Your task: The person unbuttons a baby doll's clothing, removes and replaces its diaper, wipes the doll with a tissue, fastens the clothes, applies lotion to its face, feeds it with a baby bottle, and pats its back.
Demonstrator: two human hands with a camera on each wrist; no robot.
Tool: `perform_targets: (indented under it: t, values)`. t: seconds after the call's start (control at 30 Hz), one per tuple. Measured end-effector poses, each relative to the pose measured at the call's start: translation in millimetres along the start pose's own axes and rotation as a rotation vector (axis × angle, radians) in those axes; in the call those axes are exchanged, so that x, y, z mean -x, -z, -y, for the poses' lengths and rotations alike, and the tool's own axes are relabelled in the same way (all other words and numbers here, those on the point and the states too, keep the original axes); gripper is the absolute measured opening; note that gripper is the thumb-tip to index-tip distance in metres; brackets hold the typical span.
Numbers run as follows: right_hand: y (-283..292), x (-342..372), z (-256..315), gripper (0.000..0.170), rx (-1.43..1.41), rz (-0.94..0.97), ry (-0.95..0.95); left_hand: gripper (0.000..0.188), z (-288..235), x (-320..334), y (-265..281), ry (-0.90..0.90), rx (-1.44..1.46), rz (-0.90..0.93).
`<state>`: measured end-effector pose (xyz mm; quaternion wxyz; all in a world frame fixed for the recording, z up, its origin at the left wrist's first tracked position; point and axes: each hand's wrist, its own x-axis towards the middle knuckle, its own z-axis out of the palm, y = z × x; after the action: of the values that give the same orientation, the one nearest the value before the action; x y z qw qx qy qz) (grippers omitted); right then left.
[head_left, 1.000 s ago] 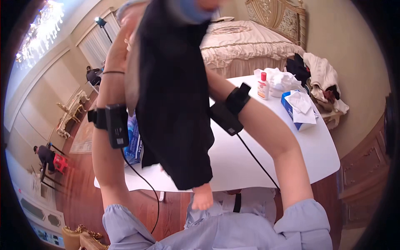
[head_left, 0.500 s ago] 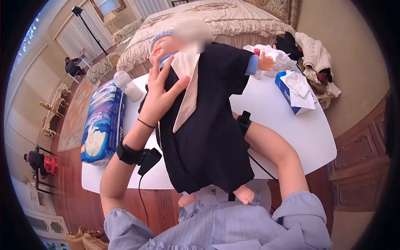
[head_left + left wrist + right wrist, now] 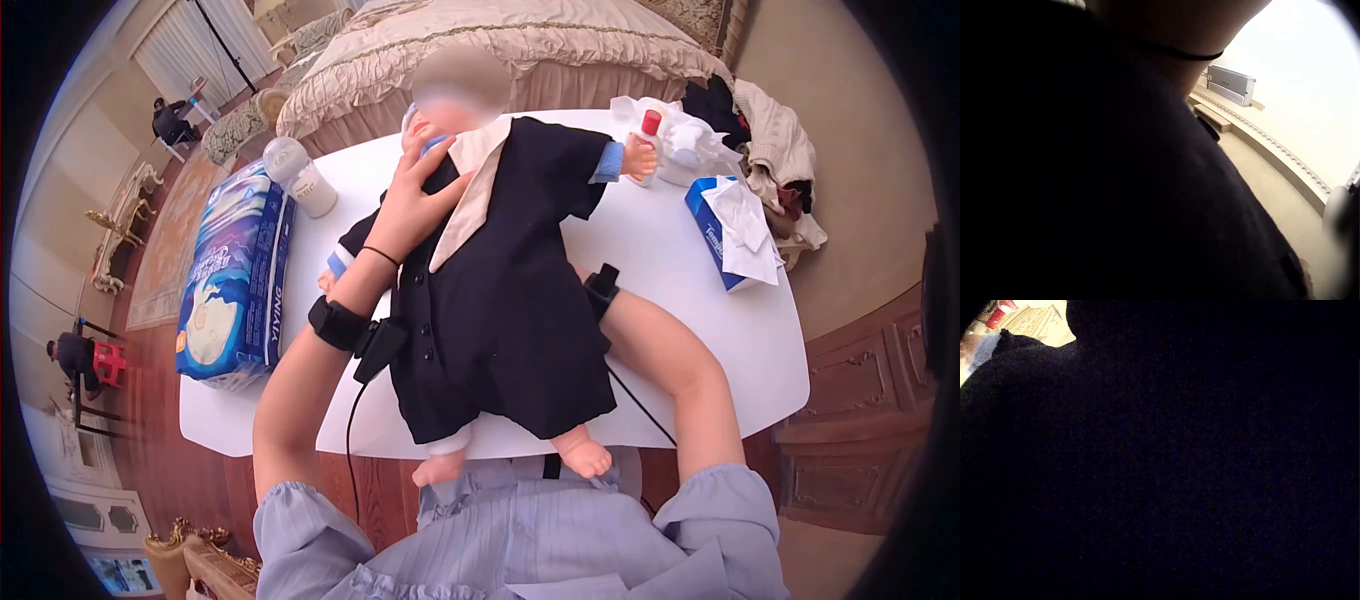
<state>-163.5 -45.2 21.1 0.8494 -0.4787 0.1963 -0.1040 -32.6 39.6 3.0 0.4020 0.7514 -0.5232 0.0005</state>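
A baby doll point(image 3: 510, 310) in a black buttoned suit with a beige collar point(image 3: 475, 190) lies back over the white table, its head away from me and bare feet toward me. My left hand point(image 3: 415, 205) rests on its upper chest beside the collar, fingers and thumb spread. My right forearm point(image 3: 665, 345) passes beneath the doll, whose body hides the right hand. Black cloth point(image 3: 1085, 181) fills most of the left wrist view under my wrist. The right wrist view is nearly all dark fabric point(image 3: 1179, 462).
At left on the table point(image 3: 690, 390) are a blue diaper pack point(image 3: 235, 280) and a baby bottle point(image 3: 302, 180). A red-capped bottle point(image 3: 650, 125), crumpled white cloth point(image 3: 695, 140) and tissue box point(image 3: 735, 235) stand right. Clothes point(image 3: 775, 145) are piled beyond.
The doll has come down from upright in front of me to lying back over the table. My left hand has moved from high up near its head to its chest.
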Motion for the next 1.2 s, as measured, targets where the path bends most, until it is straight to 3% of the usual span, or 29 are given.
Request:
perform_targets:
  t: [0.2,0.3,0.37,0.4,0.47,0.5,0.57,0.6,0.67,0.77,0.87,0.93,1.0,1.07,1.13,1.2]
  values:
    - [74.5,23.2,-10.1,0.063,0.017,-0.088,-0.118,0.060,3.9,-3.1,-13.5,-0.077,-0.048,-0.042]
    - [100.1,37.3,-18.9,0.062,0.029,-0.126,-0.157,0.062,-3.1,-3.7,-25.2,-0.161,-0.208,-0.072]
    - [120.6,43.6,-20.2,0.038,0.153,-0.156,-0.037,0.065,-9.4,-2.1,-32.9,-0.128,-0.266,-0.057]
    - [129.6,48.2,-10.1,0.038,0.159,-0.158,-0.043,0.068,-10.4,-0.5,-35.8,-0.122,-0.276,-0.061]
    - [135.7,61.2,21.5,0.023,1.247,-0.129,0.043,0.064,-26.6,12.1,-27.7,-0.109,-0.314,0.005]
    - [131.6,68.4,27.5,0.023,1.251,-0.128,0.036,0.060,-34.7,19.9,-23.2,-0.105,-0.358,0.076]
    - [122.9,82.3,35.0,0.020,1.313,-0.281,0.394,0.060,-36.5,34.5,-15.0,-0.131,-0.299,0.126]
    - [117.0,80.9,39.4,0.020,1.314,-0.278,0.391,0.059,-36.5,42.3,-10.1,-0.158,-0.244,0.175]
    - [99.1,72.4,42.0,0.029,1.306,0.005,1.034,0.060,-41.3,55.8,0.2,-0.171,-0.162,0.207]
    - [74.2,53.2,34.7,0.033,1.378,0.106,1.150,0.068,-48.9,71.0,13.3,-0.148,-0.054,0.296]
    - [85.4,39.6,37.5,0.029,1.427,0.268,1.093,0.074,-53.1,85.8,24.7,-0.126,0.084,0.273]
    - [88.6,47.1,38.8,0.023,1.461,0.258,1.097,0.075,-50.1,97.4,30.9,-0.120,0.073,0.218]
    - [90.1,53.7,30.2,0.020,1.292,0.065,1.041,0.069,-45.7,105.6,37.8,-0.073,0.062,0.089]
    - [85.9,61.4,26.7,0.019,1.200,0.040,1.034,0.062,-38.3,106.1,36.4,-0.085,-0.004,-0.010]
    - [81.5,67.8,24.3,0.019,1.067,0.055,0.928,0.054,-27.2,103.5,31.8,0.168,0.098,-0.026]
    - [76.8,73.1,23.4,0.018,1.071,0.078,0.910,0.045,-15.2,101.0,21.9,0.174,0.140,-0.075]
